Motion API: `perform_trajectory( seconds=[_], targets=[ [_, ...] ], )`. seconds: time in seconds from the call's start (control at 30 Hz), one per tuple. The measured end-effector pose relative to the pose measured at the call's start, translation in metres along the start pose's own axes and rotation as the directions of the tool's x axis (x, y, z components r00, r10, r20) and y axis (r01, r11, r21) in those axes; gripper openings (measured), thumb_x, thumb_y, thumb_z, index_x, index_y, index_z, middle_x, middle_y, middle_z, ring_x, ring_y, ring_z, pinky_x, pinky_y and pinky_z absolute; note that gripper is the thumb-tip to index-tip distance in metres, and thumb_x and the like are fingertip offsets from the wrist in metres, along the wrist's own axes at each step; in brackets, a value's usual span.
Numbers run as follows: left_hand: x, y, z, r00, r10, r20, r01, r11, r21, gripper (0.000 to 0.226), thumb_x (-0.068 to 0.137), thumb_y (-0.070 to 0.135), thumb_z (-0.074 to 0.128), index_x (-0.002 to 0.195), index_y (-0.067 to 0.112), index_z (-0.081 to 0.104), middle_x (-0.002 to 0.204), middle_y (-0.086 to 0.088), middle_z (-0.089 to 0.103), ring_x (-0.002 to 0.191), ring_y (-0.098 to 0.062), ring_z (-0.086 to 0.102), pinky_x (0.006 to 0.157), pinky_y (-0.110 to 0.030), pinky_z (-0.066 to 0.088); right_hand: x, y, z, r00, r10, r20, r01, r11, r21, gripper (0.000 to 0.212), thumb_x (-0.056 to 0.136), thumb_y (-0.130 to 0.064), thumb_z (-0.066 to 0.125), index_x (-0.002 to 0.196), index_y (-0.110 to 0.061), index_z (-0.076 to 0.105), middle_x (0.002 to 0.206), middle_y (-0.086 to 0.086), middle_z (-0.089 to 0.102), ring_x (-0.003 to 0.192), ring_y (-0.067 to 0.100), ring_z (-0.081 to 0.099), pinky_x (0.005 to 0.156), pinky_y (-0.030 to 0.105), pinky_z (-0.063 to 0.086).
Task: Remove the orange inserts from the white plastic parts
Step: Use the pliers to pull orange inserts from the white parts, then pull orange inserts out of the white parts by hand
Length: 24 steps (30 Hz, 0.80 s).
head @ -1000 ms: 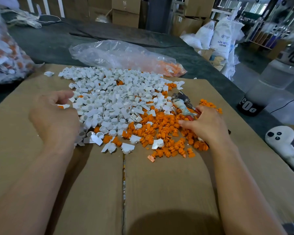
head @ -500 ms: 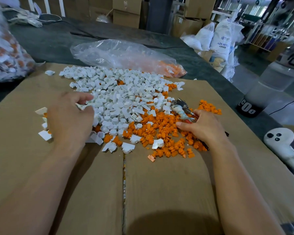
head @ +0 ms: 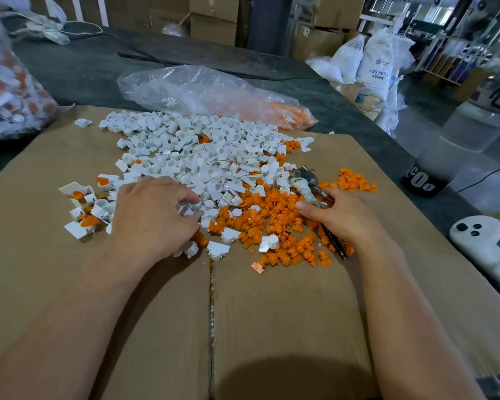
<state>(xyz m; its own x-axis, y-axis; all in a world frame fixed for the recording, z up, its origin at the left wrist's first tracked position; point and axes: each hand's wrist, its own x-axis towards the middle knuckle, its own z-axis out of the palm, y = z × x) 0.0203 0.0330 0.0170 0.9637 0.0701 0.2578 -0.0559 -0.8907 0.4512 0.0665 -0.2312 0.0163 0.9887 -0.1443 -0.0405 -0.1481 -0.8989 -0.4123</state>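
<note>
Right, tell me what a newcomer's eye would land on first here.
The heap of white plastic parts covering the middle and far side of the cardboard sheet, with a spread of orange inserts along its near right edge. Next, the two hands: the left hand curled into the heap's near left edge, the right hand gripping a taped metal tool over the orange pieces.
</note>
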Motion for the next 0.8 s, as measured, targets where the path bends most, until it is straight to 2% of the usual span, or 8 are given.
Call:
perform_trajectory(
  seconds=[0.13, 0.27, 0.37, 0.43, 0.5, 0.6, 0.73, 0.8],
  targets=[
    [-0.001, 0.000, 0.002, 0.999, 0.030, 0.023, -0.028, 0.998, -0.051, 0.020, 0.078, 0.010, 0.065, 0.095, 0.017, 0.073, 0.100, -0.003, 0.065, 0.101, -0.024, 0.053, 0.093, -0.045, 0.040, 0.001, 0.002, 0.001, 1.000, -0.008, -0.022, 0.008, 1.000, -0.013, 0.076, 0.072, -0.069, 0.055, 0.121, -0.011, 0.051, 0.125, 0.009, 0.051, 0.119, 0.027, 0.043, 0.092, 0.041, 0.039],
    [0.001, 0.000, 0.006, 0.998, 0.050, -0.045, -0.054, 0.992, -0.111, 0.017, 0.081, 0.013, 0.067, 0.097, 0.016, 0.072, 0.093, 0.001, 0.059, 0.100, -0.021, 0.053, 0.087, -0.034, 0.040, 0.001, -0.002, 0.001, 0.998, 0.001, -0.060, -0.001, 1.000, -0.010, 0.081, 0.075, -0.065, 0.055, 0.135, -0.012, 0.041, 0.137, 0.011, 0.041, 0.127, 0.026, 0.035, 0.100, 0.042, 0.034],
    [0.002, 0.004, 0.008, 0.991, 0.013, -0.135, -0.047, 0.968, -0.246, 0.015, 0.083, 0.014, 0.067, 0.096, 0.017, 0.071, 0.093, 0.008, 0.054, 0.095, -0.010, 0.048, 0.081, -0.022, 0.033, -0.009, -0.015, -0.002, 0.939, -0.130, -0.319, 0.166, 0.982, 0.090, 0.059, 0.081, -0.052, 0.059, 0.128, -0.017, 0.051, 0.127, 0.003, 0.048, 0.123, 0.020, 0.040, 0.096, 0.034, 0.034],
    [0.000, 0.008, 0.010, 0.987, -0.005, -0.158, -0.048, 0.944, -0.325, 0.014, 0.083, 0.013, 0.067, 0.095, 0.019, 0.070, 0.090, 0.015, 0.053, 0.084, 0.002, 0.047, 0.074, -0.011, 0.033, -0.021, -0.031, 0.000, 0.890, -0.252, -0.380, 0.340, 0.922, 0.185, 0.037, 0.083, -0.042, 0.061, 0.114, -0.020, 0.062, 0.107, -0.008, 0.054, 0.107, 0.011, 0.049, 0.088, 0.026, 0.037],
    [-0.001, 0.010, 0.011, 0.985, 0.000, -0.171, -0.069, 0.914, -0.400, 0.016, 0.082, 0.012, 0.068, 0.095, 0.021, 0.068, 0.085, 0.021, 0.050, 0.078, 0.013, 0.049, 0.067, -0.001, 0.034, -0.034, -0.048, 0.007, 0.870, -0.395, -0.296, 0.462, 0.862, 0.208, 0.025, 0.084, -0.037, 0.061, 0.103, -0.022, 0.067, 0.097, -0.014, 0.053, 0.096, 0.005, 0.050, 0.086, 0.025, 0.040],
    [0.000, 0.011, 0.010, 0.984, -0.068, -0.162, -0.031, 0.838, -0.544, 0.019, 0.081, 0.012, 0.069, 0.096, 0.024, 0.067, 0.086, 0.021, 0.055, 0.074, 0.012, 0.054, 0.065, -0.004, 0.040, -0.045, -0.068, 0.021, 0.807, -0.580, -0.113, 0.591, 0.795, 0.142, 0.025, 0.085, -0.037, 0.061, 0.101, -0.020, 0.068, 0.096, -0.007, 0.057, 0.095, 0.008, 0.049, 0.082, 0.024, 0.037],
    [0.002, 0.015, 0.006, 0.985, -0.152, -0.087, 0.042, 0.689, -0.723, 0.026, 0.079, 0.007, 0.069, 0.081, 0.033, 0.064, 0.079, 0.014, 0.064, 0.057, 0.009, 0.059, 0.045, -0.004, 0.039, -0.048, -0.082, 0.036, 0.733, -0.680, 0.000, 0.680, 0.733, -0.002, 0.032, 0.084, -0.041, 0.060, 0.107, -0.018, 0.065, 0.099, 0.001, 0.058, 0.098, 0.013, 0.046, 0.081, 0.026, 0.035],
    [0.001, 0.017, 0.004, 0.985, -0.167, -0.046, 0.069, 0.621, -0.781, 0.025, 0.079, 0.004, 0.068, 0.082, 0.029, 0.066, 0.080, 0.011, 0.066, 0.055, 0.007, 0.059, 0.045, -0.005, 0.041, -0.049, -0.085, 0.039, 0.728, -0.685, 0.020, 0.685, 0.726, -0.060, 0.034, 0.085, -0.042, 0.060, 0.108, -0.017, 0.064, 0.097, 0.002, 0.057, 0.097, 0.016, 0.046, 0.081, 0.030, 0.036]
  ],
)
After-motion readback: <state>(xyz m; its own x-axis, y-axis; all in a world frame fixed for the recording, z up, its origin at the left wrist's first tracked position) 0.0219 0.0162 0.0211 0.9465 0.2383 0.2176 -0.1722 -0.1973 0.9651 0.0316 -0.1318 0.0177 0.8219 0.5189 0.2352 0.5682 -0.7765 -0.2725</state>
